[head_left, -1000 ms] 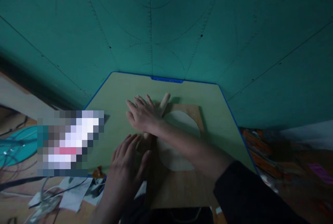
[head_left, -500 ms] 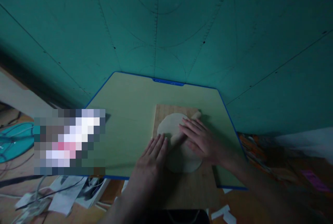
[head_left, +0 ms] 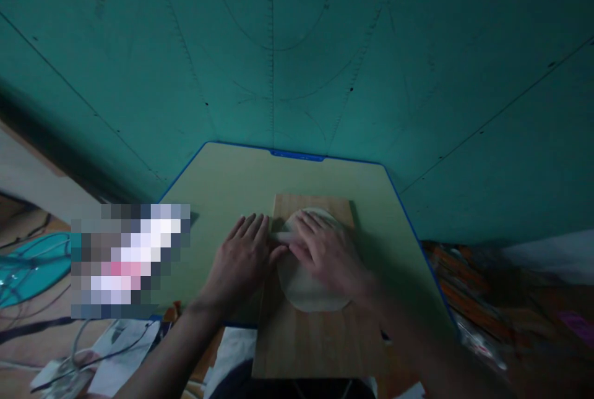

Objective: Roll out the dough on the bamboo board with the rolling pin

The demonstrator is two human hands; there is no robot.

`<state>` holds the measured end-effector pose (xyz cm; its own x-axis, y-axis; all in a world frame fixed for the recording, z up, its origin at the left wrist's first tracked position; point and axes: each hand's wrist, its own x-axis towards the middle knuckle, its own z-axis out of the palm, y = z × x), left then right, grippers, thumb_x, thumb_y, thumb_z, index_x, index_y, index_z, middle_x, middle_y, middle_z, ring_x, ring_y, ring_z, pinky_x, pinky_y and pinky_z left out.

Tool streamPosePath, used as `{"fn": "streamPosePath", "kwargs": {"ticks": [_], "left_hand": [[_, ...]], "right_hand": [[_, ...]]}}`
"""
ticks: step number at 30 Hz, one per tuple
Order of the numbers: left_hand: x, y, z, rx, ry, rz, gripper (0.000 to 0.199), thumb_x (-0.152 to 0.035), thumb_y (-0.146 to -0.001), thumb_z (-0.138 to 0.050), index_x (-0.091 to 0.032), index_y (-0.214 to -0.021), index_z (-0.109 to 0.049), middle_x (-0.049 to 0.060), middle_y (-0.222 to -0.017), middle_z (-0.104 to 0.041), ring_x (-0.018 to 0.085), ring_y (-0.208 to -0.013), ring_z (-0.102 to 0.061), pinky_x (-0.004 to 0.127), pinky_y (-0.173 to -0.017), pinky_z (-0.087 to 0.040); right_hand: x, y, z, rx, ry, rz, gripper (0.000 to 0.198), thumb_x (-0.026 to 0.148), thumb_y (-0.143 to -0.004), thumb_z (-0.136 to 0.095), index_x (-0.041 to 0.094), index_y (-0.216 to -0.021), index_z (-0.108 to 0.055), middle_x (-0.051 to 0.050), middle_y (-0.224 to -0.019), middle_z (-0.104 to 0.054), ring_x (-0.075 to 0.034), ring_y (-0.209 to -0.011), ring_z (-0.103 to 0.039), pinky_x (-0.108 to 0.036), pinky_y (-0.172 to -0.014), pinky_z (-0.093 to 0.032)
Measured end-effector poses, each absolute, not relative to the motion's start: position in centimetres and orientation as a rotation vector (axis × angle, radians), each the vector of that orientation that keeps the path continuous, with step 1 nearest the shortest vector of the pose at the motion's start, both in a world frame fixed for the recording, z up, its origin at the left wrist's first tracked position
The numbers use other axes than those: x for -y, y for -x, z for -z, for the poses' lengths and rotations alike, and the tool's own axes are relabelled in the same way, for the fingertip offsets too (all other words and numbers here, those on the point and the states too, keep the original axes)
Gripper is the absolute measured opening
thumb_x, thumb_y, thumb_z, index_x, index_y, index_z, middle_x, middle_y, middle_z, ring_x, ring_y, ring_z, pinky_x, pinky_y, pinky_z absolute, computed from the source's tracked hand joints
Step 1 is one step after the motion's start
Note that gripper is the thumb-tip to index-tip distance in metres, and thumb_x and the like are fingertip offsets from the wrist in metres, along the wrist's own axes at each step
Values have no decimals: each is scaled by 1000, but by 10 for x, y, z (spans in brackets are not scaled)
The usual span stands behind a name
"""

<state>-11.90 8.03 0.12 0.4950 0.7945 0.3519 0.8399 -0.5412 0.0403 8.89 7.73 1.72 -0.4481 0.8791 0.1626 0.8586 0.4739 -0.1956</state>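
A pale rolling pin (head_left: 281, 237) lies across a round flat sheet of dough (head_left: 313, 291). Only a short stretch of it shows between the hands. My left hand (head_left: 245, 249) is on the pin's left end, past the edge of the wooden cutting board (head_left: 315, 343), with its thumb pointing inward. Resting over the dough, my right hand (head_left: 322, 247) covers the rest of the pin, its fingers bent forward over it. The undersides of both hands are hidden. The dough sits flat on the board.
The board rests on a pale green blue-edged tabletop (head_left: 223, 182) against a green wall (head_left: 297, 65). At left are a pixelated patch, a teal round object (head_left: 34, 266), cables and papers (head_left: 123, 349). Orange-brown clutter (head_left: 473, 287) lies at right.
The rolling pin has turned from slanting to nearly crosswise. My left hand has moved left and forward off the dough; my right hand has moved left. The view has shifted slightly.
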Motion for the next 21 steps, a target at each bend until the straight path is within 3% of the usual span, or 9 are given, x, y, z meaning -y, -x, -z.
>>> {"fn": "streamPosePath", "kwargs": {"ticks": [5,9,15,21], "left_hand": [[-29,140,8,1246,2559,551,56,-43,-103,-38,-3,-140,-50,26,-142,-57,37,-135,-53,54,-108,-47],[-75,134,8,1326,2549,500,63,-49,-105,-33,0,-137,-54,26,-138,-61,37,-132,-56,53,-109,-46],[-148,122,0,1548,2567,395,55,-42,-106,-31,-2,-132,-59,25,-136,-63,36,-129,-59,51,-107,-47],[-43,140,-1,1315,2637,511,48,-43,-107,-29,-11,-129,-58,13,-113,-74,26,-94,-72,45,-94,-55]], "right_hand": [[-13,-106,-13,2634,1280,-128,63,46,-104,-40,10,-156,-37,-13,-161,-38,-28,-146,-39,-47,-119,-38],[-71,-105,-15,2673,1298,-97,62,45,-104,-42,6,-152,-42,-18,-158,-42,-30,-147,-38,-50,-123,-28],[-141,-92,-28,2587,1603,-122,59,47,-105,-44,5,-144,-53,-23,-156,-44,-32,-147,-39,-49,-121,-31],[-29,-100,-13,2564,1409,-76,68,53,-101,-48,7,-151,-43,-18,-157,-44,-32,-143,-43,-49,-119,-36]]}}
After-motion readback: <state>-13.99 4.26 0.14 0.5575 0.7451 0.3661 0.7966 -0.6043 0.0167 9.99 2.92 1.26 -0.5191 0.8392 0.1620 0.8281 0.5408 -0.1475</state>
